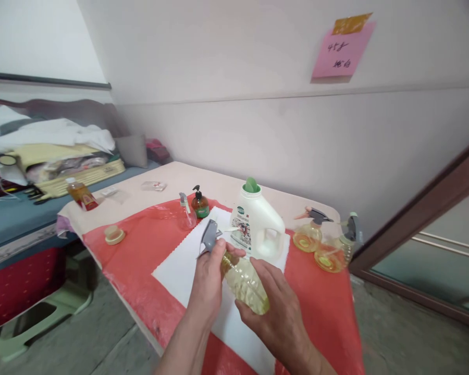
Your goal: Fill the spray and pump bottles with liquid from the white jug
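Note:
Tilted in front of me is a clear, ribbed spray bottle (245, 285) with a yellowish tint and a grey trigger head. My left hand (211, 276) is closed around its neck, just below the trigger. Around the lower body wraps my right hand (275, 310), fingers on the far side and thumb near the base. Right behind the bottle stands a large white detergent jug (268, 229) with a green cap piece in its mouth. Both hands are above a white sheet (180, 265) on a red cloth (128, 255).
At the right stand several spray bottles (308, 237) holding yellow liquid. Farther back are an empty-looking spray bottle (187, 216) and a dark pump bottle (200, 203). A round lid (114, 235) and an amber bottle (81, 194) lie left. A stool (42, 312) stands beside the table.

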### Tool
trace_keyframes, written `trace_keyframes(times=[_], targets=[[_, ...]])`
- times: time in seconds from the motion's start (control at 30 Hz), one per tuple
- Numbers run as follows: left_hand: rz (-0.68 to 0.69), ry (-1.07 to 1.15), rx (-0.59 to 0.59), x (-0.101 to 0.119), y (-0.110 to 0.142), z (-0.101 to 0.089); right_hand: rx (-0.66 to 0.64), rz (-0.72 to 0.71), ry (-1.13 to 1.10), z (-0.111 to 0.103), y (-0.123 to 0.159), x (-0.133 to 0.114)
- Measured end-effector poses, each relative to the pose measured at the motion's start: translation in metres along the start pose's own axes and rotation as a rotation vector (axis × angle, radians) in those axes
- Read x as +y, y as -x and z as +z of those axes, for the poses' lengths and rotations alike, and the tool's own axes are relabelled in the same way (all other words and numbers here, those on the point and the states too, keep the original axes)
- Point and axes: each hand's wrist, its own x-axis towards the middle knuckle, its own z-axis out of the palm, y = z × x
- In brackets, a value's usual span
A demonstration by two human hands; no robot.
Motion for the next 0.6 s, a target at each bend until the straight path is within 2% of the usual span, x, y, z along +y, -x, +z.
trace_keyframes(times=[0.13,0.23,0.37,0.47,0.6], targets=[[-0.066,0.107,-0.06,-0.003,0.003,0.008,0.003,-0.006,-0.006,-0.004,-0.004,-0.001],[-0.064,0.109,-0.049,-0.003,0.003,0.01,0.016,0.003,-0.035,-0.006,-0.006,-0.002],[-0.026,0.057,-0.034,-0.002,0.003,0.009,-0.005,0.127,-0.193,-0.01,-0.011,-0.007],[-0.044,0.086,-0.085,0.0,0.004,0.008,-0.142,0.412,-0.53,-0.019,-0.016,-0.011],[-0.125,0.181,-0.18,0.002,0.008,0.011,-0.446,0.926,-1.347,-0.027,-0.02,-0.013]])
